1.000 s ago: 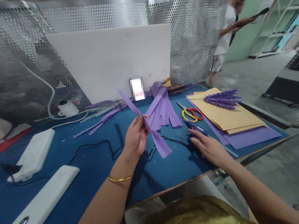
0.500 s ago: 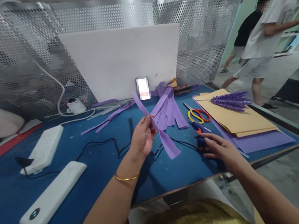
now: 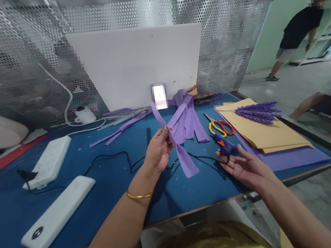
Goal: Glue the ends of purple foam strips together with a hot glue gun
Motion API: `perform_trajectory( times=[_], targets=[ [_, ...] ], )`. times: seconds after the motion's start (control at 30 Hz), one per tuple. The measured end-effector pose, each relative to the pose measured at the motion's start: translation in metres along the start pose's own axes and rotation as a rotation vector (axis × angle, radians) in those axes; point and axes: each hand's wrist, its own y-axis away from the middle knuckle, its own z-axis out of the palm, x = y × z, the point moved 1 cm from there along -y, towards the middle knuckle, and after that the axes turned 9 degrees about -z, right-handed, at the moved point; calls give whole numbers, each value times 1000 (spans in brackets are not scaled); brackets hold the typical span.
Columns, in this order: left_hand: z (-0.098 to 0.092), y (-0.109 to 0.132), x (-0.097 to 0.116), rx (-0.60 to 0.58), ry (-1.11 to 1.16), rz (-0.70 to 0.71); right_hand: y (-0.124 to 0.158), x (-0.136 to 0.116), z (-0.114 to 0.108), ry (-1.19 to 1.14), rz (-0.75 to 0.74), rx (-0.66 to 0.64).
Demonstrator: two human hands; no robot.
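Note:
My left hand (image 3: 159,147) is closed, pinching a purple paper strip (image 3: 187,161) between thumb and fingers above the table. One end of the strip points up and back; the other hangs toward me. My right hand (image 3: 246,167) lies palm up with its fingers apart, at the handle of a dark blue glue gun (image 3: 225,145) with an orange trigger. The fingers reach under the gun's cord and are not wrapped round the handle. Just behind the gun are scissors (image 3: 221,128) with one yellow and one red handle loop.
More purple strips (image 3: 188,125) lie behind my left hand, near a lit phone (image 3: 160,96) against a white board (image 3: 142,62). To the right, a lavender sprig (image 3: 258,112) rests on tan sheets (image 3: 272,138). A power bank (image 3: 59,213) and a power strip (image 3: 48,161) lie left.
My right hand has turned from palm down to palm up beside the glue gun, leaving the gun more exposed. My left hand keeps its pinch on the strip. People at right have moved.

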Motion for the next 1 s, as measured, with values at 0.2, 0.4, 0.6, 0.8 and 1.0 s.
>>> perform_trajectory(
  times=[0.2,0.4,0.6,0.8,1.0],
  targets=[
    [1,0,0,3,-4,-4,-2,5,4,7,54,46],
    [-2,-1,-1,30,12,-20,20,20,27,154,-644,-94],
    [-2,-4,-7,41,9,-28,-11,8,103,201,-395,-475],
    [0,-4,-7,49,3,-37,-43,22,122,399,-621,-543],
    [-3,-4,-16,89,-96,-51,-36,30,105,531,-566,-644]
  ],
)
